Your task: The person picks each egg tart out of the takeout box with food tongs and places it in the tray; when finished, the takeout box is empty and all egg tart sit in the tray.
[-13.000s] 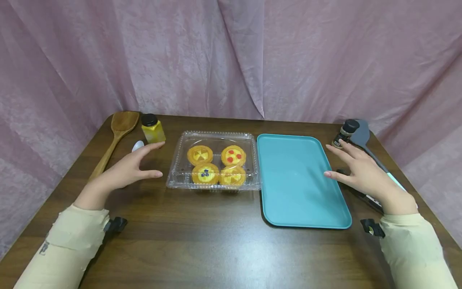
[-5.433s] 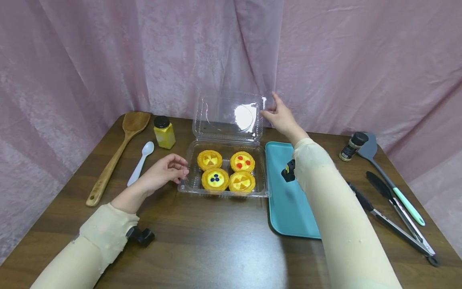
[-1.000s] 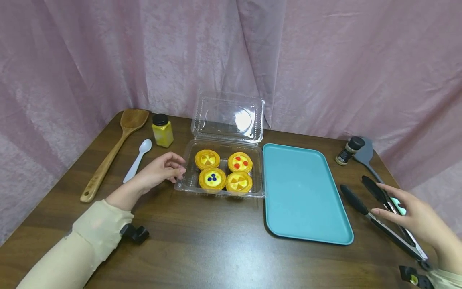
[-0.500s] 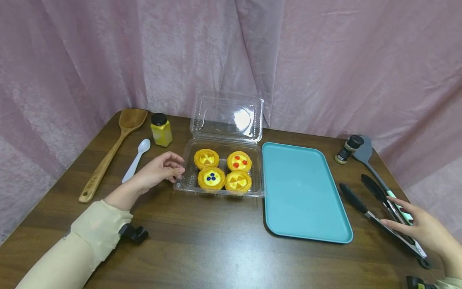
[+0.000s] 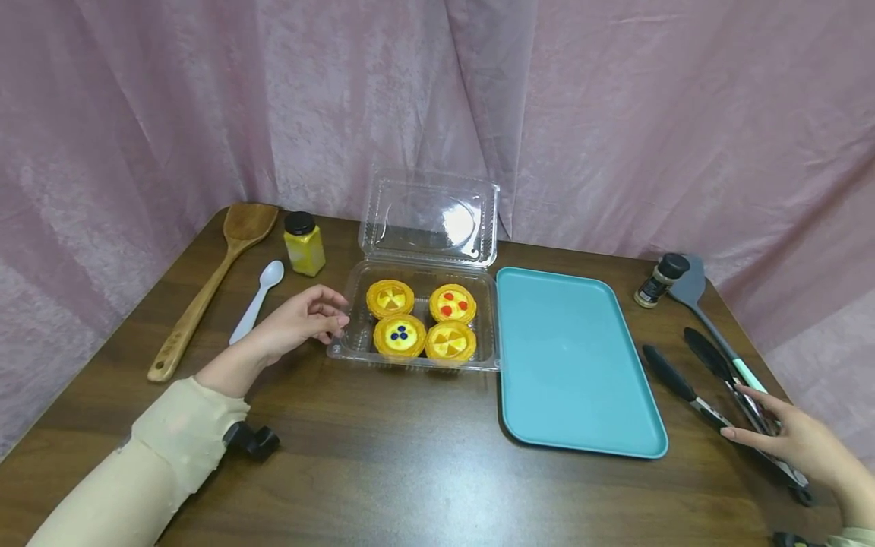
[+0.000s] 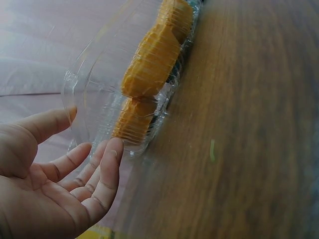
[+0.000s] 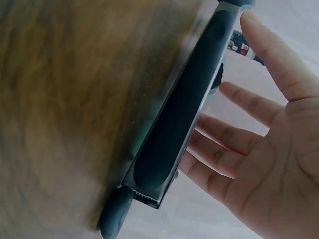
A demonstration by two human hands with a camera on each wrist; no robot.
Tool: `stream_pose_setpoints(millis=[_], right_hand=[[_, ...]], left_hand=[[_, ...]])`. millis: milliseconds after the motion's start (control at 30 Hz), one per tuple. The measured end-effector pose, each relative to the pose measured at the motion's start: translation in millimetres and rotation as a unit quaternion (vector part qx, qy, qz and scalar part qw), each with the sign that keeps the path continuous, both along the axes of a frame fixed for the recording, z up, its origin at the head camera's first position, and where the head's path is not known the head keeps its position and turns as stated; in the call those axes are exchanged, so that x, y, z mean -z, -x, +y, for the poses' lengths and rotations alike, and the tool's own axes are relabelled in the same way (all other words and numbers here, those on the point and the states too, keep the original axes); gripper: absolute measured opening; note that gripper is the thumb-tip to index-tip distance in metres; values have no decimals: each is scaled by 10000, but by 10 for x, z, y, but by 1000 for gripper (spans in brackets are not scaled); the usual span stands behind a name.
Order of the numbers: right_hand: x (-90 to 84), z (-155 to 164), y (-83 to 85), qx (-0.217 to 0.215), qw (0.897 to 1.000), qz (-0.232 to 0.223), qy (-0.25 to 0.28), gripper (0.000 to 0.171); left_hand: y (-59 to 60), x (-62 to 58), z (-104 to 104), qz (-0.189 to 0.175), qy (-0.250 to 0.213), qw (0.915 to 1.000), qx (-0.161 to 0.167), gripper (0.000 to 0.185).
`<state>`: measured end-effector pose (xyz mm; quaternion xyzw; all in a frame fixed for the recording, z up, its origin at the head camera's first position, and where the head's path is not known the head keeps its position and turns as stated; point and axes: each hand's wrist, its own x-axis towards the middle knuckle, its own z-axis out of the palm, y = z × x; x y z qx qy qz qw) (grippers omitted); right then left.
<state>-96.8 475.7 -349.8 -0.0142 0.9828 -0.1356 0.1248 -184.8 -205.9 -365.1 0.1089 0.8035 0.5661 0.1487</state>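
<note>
Meanwhile the right hand [image 5: 793,441] lay with spread, straight fingers over the tongs [image 5: 724,414], right of the teal tray [image 5: 574,365]. Left of that tray, the left hand [image 5: 301,323] touched the open clamshell [image 5: 417,319] with loosely curled fingers.

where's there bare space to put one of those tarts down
The teal tray, between the open clear container and the tongs, lies bare. The near table strip between both arms is bare too. Crowded: the right edge with tongs, spatula, right hand; the far left corner by the left hand.
</note>
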Motion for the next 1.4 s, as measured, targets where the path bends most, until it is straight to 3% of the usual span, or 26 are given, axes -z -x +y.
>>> stream_pose_setpoints(millis=[367, 667, 1133, 1400], right_hand=[[54, -18, 57, -229, 9982, 319, -460, 94], [58, -93, 105, -136, 9957, 394, -830, 100], [-15, -70, -2, 197, 9953, 690, -654, 95], [-232, -196, -60, 222, 9888, 1379, -526, 90]], left_hand=[[10, 3, 3, -37, 0, 10000, -30, 40], [1, -10, 8, 22, -111, 9999, 3, 40], [16, 41, 8, -25, -159, 9999, -13, 39], [15, 44, -1, -55, -122, 9999, -6, 39]])
